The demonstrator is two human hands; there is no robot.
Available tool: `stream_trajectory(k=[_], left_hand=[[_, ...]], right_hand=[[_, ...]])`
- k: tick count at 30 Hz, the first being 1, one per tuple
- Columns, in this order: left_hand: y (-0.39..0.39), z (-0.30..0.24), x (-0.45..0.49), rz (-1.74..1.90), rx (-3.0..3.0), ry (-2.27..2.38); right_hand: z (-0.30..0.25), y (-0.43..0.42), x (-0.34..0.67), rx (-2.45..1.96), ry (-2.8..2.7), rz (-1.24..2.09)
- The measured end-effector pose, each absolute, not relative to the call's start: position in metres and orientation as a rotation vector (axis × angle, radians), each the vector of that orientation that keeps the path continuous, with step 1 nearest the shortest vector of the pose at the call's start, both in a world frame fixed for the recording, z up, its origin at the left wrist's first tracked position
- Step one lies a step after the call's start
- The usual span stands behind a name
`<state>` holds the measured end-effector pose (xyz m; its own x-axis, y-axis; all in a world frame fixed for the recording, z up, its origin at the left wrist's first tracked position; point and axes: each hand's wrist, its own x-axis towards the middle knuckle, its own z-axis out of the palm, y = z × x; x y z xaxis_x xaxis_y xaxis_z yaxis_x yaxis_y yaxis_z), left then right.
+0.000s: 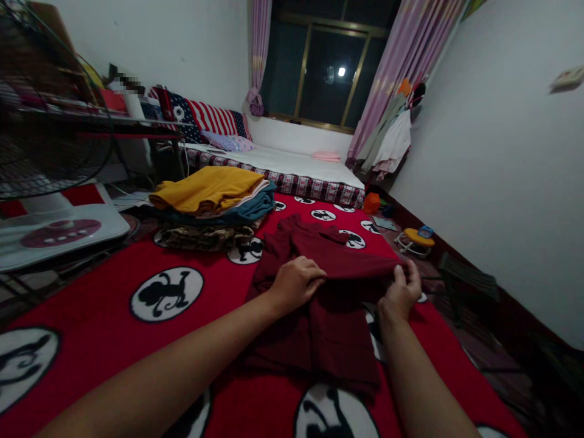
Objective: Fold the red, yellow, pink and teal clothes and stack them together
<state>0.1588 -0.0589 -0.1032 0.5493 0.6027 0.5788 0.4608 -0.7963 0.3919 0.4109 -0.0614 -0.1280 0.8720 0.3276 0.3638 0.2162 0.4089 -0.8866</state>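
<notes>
A dark red garment (314,328) lies on a red blanket (219,340) printed with black monkey figures in white circles. My left hand (298,281) pinches one edge of the garment near its middle, fingers closed. At the garment's right end, my right hand (401,292) grips a corner between thumb and fingers. The cloth between the two hands is lifted and stretched into a straight edge. Beyond my left hand sits a stack of folded clothes, with a mustard yellow garment (214,185) on top and a teal garment (253,204) below it.
A fan (50,109) and its white base (59,225) stand at the left. Behind the blanket is a low bed (287,161) under a window. Along the right wall are a small yellow stool (417,237), a dark folding stool (469,277) and hanging clothes (395,140).
</notes>
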Motion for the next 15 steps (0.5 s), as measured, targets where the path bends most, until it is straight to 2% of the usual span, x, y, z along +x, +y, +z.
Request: stream_trajectory(k=[5,9,12,15], left_hand=[[-0.064,-0.112,0.162,0.954,2.659,0.803],[-0.059,-0.104,0.15,1.086,2.543,0.883],[-0.049,-0.1,0.136,1.149,2.438,1.115],[-0.044,-0.106,0.128,1.05,2.462,1.205]], right_hand=[[-0.132,-0.061,0.421,-1.259,-0.444,-0.003],[-0.132,-0.062,0.421,-1.285,-0.471,-0.02],[-0.131,-0.065,0.419,-1.381,-0.705,0.002],[-0.128,-0.069,0.413,-1.625,-1.059,0.058]])
